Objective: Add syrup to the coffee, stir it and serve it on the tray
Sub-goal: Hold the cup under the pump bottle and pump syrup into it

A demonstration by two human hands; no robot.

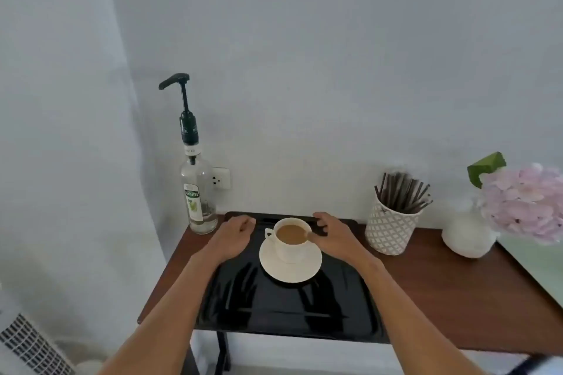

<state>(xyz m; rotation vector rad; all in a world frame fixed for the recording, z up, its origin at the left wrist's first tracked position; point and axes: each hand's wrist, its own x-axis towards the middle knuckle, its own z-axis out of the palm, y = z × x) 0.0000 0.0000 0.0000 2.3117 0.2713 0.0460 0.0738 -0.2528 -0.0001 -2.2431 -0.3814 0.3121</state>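
A white cup of milky coffee (291,234) stands on a white saucer (291,268) in the far half of a glossy black tray (274,310). The cup's handle points left. My left hand (234,236) hovers just left of the cup over the tray, fingers loosely curled, holding nothing. My right hand (332,233) is just right of the cup with its fingers spread, and the thumb tip is at the cup's rim. The syrup bottle (198,192), clear glass with a tall black pump, stands at the table's back left corner.
The tray lies on a dark wooden table (457,292) against a pale wall. A patterned pot of dark stir sticks (393,219) stands to the right of the tray. Further right is a white vase with pink flowers (469,234). A wall socket (221,178) sits behind the bottle.
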